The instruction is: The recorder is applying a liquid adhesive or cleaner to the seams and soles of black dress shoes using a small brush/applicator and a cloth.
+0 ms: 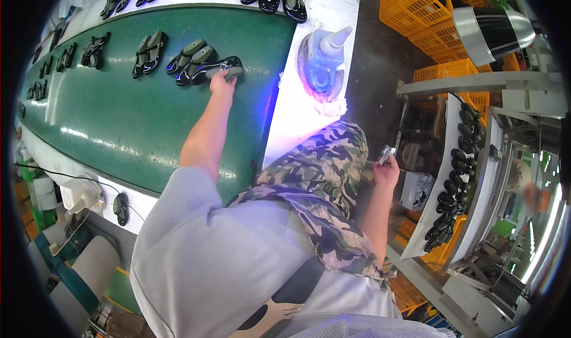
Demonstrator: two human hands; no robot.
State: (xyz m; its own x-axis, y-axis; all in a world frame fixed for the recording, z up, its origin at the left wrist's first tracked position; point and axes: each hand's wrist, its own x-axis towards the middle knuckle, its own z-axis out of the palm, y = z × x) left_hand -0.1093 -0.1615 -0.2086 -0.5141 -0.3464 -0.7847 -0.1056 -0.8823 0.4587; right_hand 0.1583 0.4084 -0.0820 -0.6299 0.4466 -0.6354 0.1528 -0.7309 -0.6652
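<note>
**Shoe on belt, tool in other hand**

While I watch from above, right hand [387, 170] near my lap grips a small silver tool [386, 153]. Farther out, left hand [222, 83] clasps a black shoe [217, 67] on the green conveyor belt [137, 118]; I'd hold it mid-sole, level. Three shoes cluster there; four pairs lie beyond.

Black shoe [217, 68] lies sideways on the green belt [119, 124].

You sit beside a long green conveyor belt [119, 118], orange plastic crates [416, 11] stacked on dark floor [375, 64], a metal lamp [493, 32] overhead.
</note>
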